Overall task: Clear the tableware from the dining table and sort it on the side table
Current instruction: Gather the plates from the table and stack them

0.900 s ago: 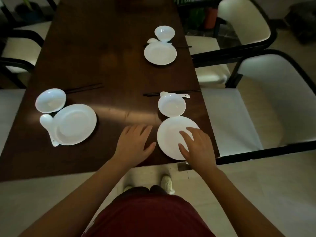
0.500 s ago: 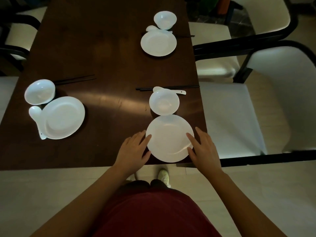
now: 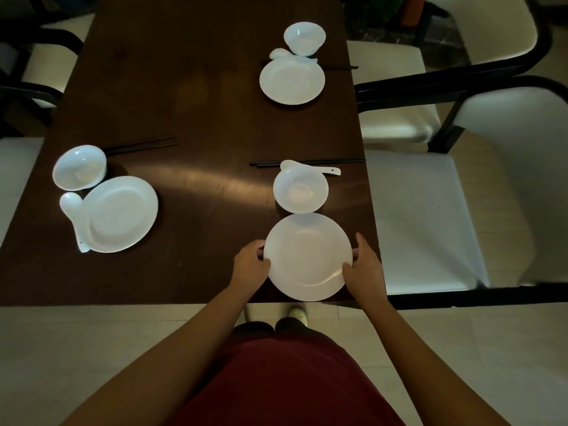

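Note:
A white plate [image 3: 307,256] sits at the near right edge of the dark dining table [image 3: 199,118]. My left hand [image 3: 250,264] grips its left rim and my right hand [image 3: 364,265] grips its right rim, fingers tucked under the edge. Just beyond it stand a white bowl [image 3: 300,192], a white spoon [image 3: 325,170] and black chopsticks [image 3: 267,163]. A second setting lies at the left: plate [image 3: 121,214], bowl [image 3: 79,167], spoon [image 3: 72,210], chopsticks [image 3: 141,145]. A third is at the far right: plate [image 3: 292,81], bowl [image 3: 304,36].
Black-framed chairs with white cushions line the table, one close on the right [image 3: 430,219], another farther back [image 3: 396,93], and others at the left [image 3: 37,66]. Pale floor tiles lie below the near table edge, where my shoes show.
Both hands moved from resting on and beside the near plate to closing on its left and right rims. The plate seems shifted slightly toward the table edge.

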A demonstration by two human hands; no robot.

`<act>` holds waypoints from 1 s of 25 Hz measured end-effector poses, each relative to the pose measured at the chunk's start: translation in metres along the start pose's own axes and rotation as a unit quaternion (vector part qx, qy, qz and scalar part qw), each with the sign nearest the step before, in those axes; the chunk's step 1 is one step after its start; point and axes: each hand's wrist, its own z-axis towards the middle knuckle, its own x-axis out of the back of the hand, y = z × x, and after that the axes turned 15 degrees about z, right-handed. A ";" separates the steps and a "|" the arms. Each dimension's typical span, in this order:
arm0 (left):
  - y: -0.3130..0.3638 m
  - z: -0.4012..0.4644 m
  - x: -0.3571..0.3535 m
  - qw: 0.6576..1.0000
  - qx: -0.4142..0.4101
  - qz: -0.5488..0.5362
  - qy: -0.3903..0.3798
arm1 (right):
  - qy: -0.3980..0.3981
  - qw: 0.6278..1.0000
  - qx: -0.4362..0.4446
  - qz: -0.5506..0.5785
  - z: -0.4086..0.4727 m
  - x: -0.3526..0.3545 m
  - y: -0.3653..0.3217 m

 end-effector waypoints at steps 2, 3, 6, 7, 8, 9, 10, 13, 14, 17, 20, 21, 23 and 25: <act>-0.008 -0.001 0.008 1.000 -0.003 -0.016 0.009 | 0.001 0.999 0.002 0.032 -0.002 -0.003 -0.004; -0.013 -0.003 0.012 1.000 -0.001 -0.027 0.015 | -0.004 0.999 0.007 0.052 -0.005 -0.006 -0.005; -0.037 -0.008 0.029 0.997 0.023 -0.072 0.035 | -0.040 0.992 -0.013 0.120 -0.012 -0.021 -0.015; -0.046 -0.010 0.036 0.995 0.033 -0.086 0.046 | -0.060 0.988 -0.024 0.138 -0.012 -0.029 -0.019; -0.055 -0.011 0.043 0.992 0.042 -0.099 0.059 | -0.081 0.983 -0.037 0.158 -0.011 -0.037 -0.024; -0.064 -0.011 0.051 0.989 0.050 -0.118 0.072 | -0.099 0.978 -0.048 0.178 -0.009 -0.047 -0.030; -0.072 -0.010 0.058 0.985 0.062 -0.141 0.084 | -0.111 0.973 -0.055 0.193 -0.007 -0.058 -0.037; -0.092 -0.002 0.082 0.968 0.107 -0.203 0.105 | -0.126 0.967 -0.048 0.215 0.001 -0.092 -0.058; -0.097 0.001 0.089 0.964 0.118 -0.215 0.107 | -0.126 0.967 -0.046 0.219 0.002 -0.102 -0.064; -0.110 0.014 0.109 0.955 0.135 -0.244 0.098 | -0.122 0.966 -0.054 0.223 0.007 -0.126 -0.074; -0.119 0.021 0.120 0.951 0.137 -0.267 0.079 | -0.109 0.964 -0.064 0.234 0.009 -0.138 -0.077; -0.122 0.023 0.122 0.952 0.132 -0.265 0.072 | -0.102 0.964 -0.064 0.235 0.009 -0.143 -0.078; -0.128 0.025 0.125 0.965 0.114 -0.229 0.058 | -0.089 0.967 -0.061 0.229 0.008 -0.149 -0.079; -0.135 0.025 0.131 0.982 0.081 -0.160 0.056 | -0.079 0.971 -0.056 0.217 0.008 -0.154 -0.079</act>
